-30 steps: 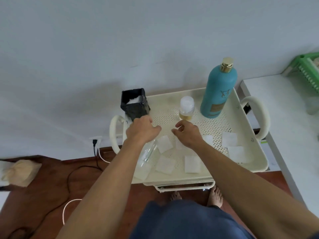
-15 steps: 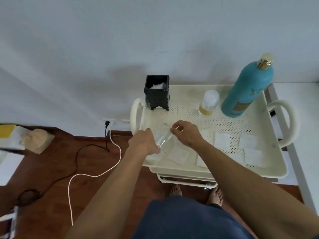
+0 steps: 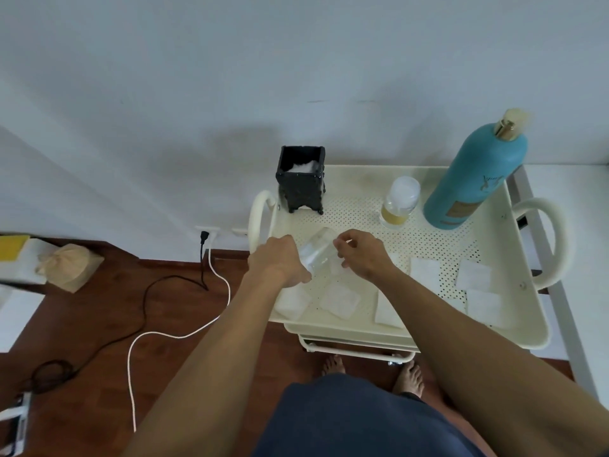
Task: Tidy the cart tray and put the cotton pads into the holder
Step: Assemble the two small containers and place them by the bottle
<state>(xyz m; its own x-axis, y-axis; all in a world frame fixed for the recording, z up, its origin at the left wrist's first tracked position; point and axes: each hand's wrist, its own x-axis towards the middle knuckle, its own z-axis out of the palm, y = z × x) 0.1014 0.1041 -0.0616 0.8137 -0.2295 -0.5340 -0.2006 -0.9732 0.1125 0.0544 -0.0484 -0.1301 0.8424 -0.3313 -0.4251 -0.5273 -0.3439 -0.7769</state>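
A cream perforated cart tray (image 3: 514,338) carries several square white cotton pads, such as one pad (image 3: 339,300) at the front and another (image 3: 425,270) further right. My left hand (image 3: 280,262) grips a clear plastic holder (image 3: 316,250), tilted over the tray's left part. My right hand (image 3: 362,258) is pinched at the holder's open end, with a bit of white pad between the fingers. A black square holder (image 3: 301,179) with white cotton inside stands at the tray's back left corner.
A small clear bottle with yellow liquid (image 3: 400,202) and a tall teal bottle with a gold cap (image 3: 474,179) stand at the tray's back. A white cord (image 3: 178,334) and a black cable lie on the wooden floor at left. A white surface (image 3: 580,206) borders the cart's right.
My left hand has lifted the clear holder off the tray's front left and tilted it. My right hand rose from the pads to the holder's mouth. The camera swung left.
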